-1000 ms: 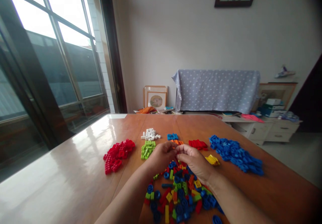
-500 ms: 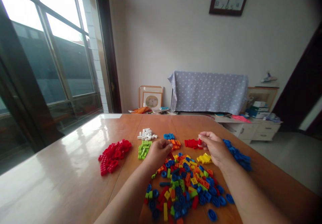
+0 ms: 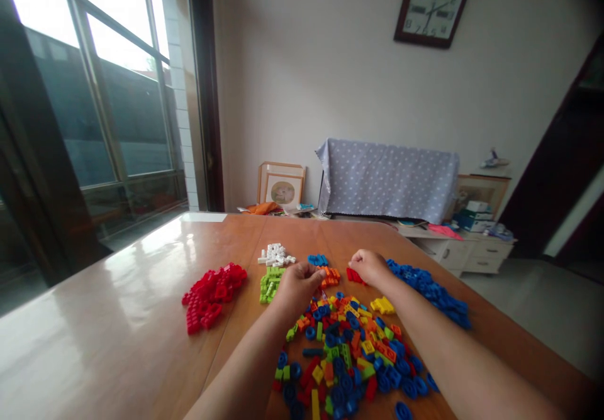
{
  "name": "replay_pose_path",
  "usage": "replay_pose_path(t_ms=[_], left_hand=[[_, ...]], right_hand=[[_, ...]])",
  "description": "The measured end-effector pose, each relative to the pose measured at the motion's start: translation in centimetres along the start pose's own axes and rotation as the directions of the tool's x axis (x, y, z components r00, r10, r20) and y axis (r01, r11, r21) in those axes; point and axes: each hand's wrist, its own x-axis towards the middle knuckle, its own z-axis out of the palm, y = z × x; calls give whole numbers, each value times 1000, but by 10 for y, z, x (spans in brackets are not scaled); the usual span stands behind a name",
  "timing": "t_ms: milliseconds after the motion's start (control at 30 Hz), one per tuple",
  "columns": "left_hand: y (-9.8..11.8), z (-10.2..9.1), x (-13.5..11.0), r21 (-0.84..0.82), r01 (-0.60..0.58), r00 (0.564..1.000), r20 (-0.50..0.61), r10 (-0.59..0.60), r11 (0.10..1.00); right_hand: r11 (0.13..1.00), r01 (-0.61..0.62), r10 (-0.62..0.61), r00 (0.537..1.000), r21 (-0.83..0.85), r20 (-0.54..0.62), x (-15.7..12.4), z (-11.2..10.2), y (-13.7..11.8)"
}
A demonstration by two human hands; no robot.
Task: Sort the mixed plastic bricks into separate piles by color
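Note:
A mixed heap of small coloured bricks (image 3: 344, 357) lies on the wooden table (image 3: 141, 319) in front of me. Beyond it are sorted piles: red (image 3: 210, 294), green (image 3: 270, 281), white (image 3: 276, 254), small blue (image 3: 318, 259), orange (image 3: 330, 276), small red (image 3: 353, 275), yellow (image 3: 383, 305) and a long blue pile (image 3: 431, 291). My left hand (image 3: 297, 285) rests closed at the heap's far edge, fingertips touching the orange pile; what it holds is hidden. My right hand (image 3: 370, 266) is curled over the small red pile, fingers closed.
A window and dark door frame (image 3: 94, 124) run along the left. Behind the table stand a cloth-covered item (image 3: 387, 178), framed pictures (image 3: 282, 186) on the floor, a low white cabinet (image 3: 465, 250) with boxes, and a wall clock (image 3: 431, 8).
My right hand moved from the mixed heap out and forward onto the small red pile. My left hand stayed near the orange pile. The view tilted up slightly.

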Motion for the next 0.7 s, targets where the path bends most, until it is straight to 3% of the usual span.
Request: replay_pose_path(t_ms=[200,367,533,700], left_hand=[[3,-2,1,-32,-6,1000,-3,6,999],[1,-2,2,-45,-24,999,-27,22,999],[-3,0,3,-42,-13,1000,-26,12,999],[-4,4,2,-57,3,1000,19,-2,998]], right_hand=[[983,-6,13,999,-186,34,14,14,-1],[969,-22,28,999,-246,19,14,12,-2],[981,19,-18,1000,-195,8,5,2,-5],[995,103,-101,989,-15,111,-31,-3,-25]])
